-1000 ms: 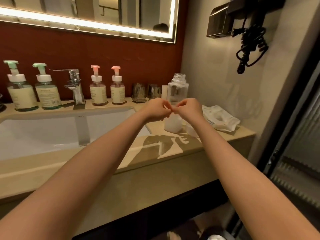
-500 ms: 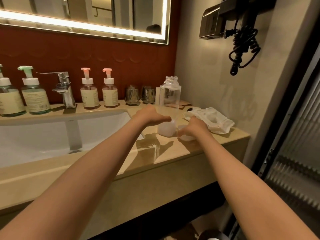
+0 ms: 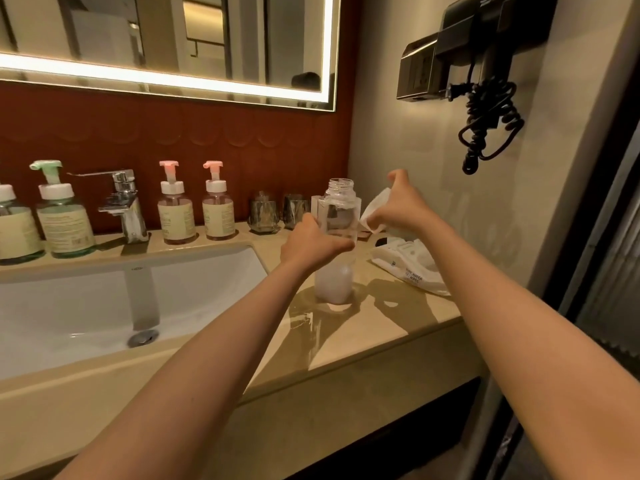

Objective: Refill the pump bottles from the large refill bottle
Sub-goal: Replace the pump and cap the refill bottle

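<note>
— So, where is the refill bottle [image 3: 337,202] sitting?
— It is standing uncapped on the table [image 3: 398,320], just right of the sink [image 3: 194,289]. The left grip [image 3: 313,245] is wrapping round its middle, and the right grip [image 3: 403,207] is pinching a white wipe [image 3: 375,207] beside the neck.
— What is worrying you?
— The mouth is gaping, so any tilt while lifting is risking a spill. The table underneath is looking glossy, perhaps wet, so it may be slipping too.
— Room?
— The wipes pack [image 3: 412,268] is crowding the right and the glasses [image 3: 265,214] the far side. The pump bottles [image 3: 175,216] are waiting far left, behind the sink.
</note>
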